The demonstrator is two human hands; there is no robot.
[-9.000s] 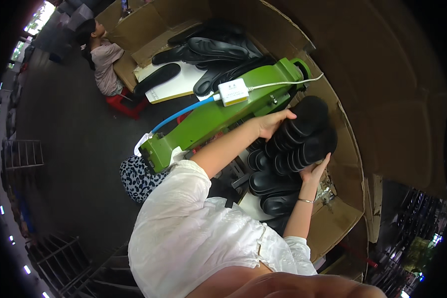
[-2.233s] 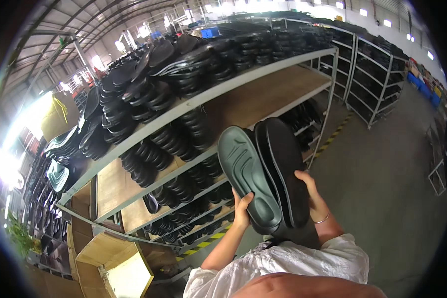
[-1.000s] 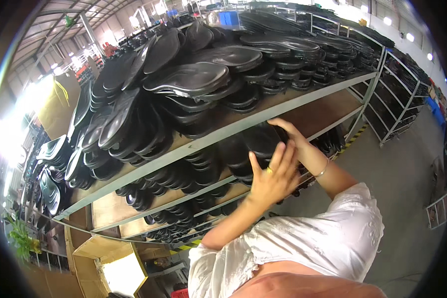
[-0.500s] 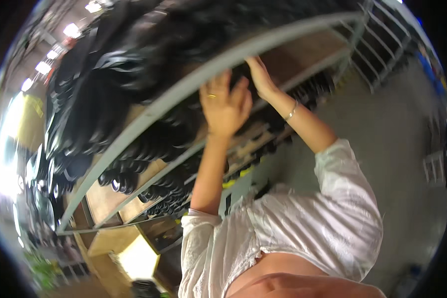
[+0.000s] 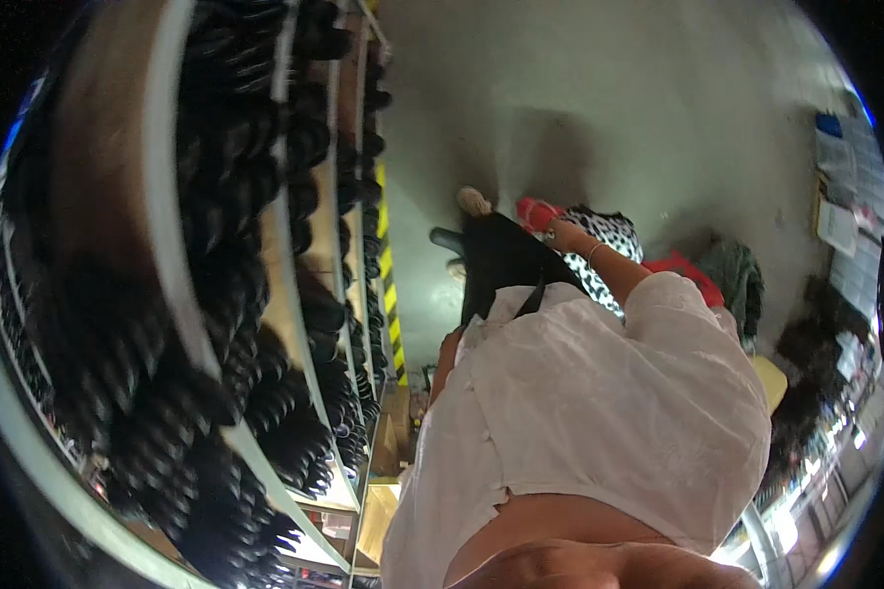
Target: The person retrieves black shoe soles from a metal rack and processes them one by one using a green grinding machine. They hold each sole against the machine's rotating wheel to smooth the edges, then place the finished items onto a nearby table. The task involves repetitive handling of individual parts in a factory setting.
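My right hand (image 5: 563, 234) hangs low beside my dark trousers, with a bracelet on its wrist. It is right against a bright red item (image 5: 537, 213), whose kind I cannot make out. The fingers are too small and overlapped to show whether they grip it. Black-and-white spotted cloth (image 5: 609, 234) lies just beyond the wrist. Of my left arm, only a strip of skin (image 5: 446, 363) shows past the edge of my white shirt; the left hand is hidden.
Along the left runs a metal-framed shelf rack (image 5: 170, 196) filled with glossy black, wavy bundles (image 5: 128, 344). Yellow-black striped tape (image 5: 390, 275) marks the floor beside it. Red and dark green cloth (image 5: 742, 294) is behind me at right, with stacked pale boxes (image 5: 840, 236) farther off.
Both hands have come down from the shelf edge, where they were raised. My body has turned, so the rack now stands at my left and open floor shows ahead.
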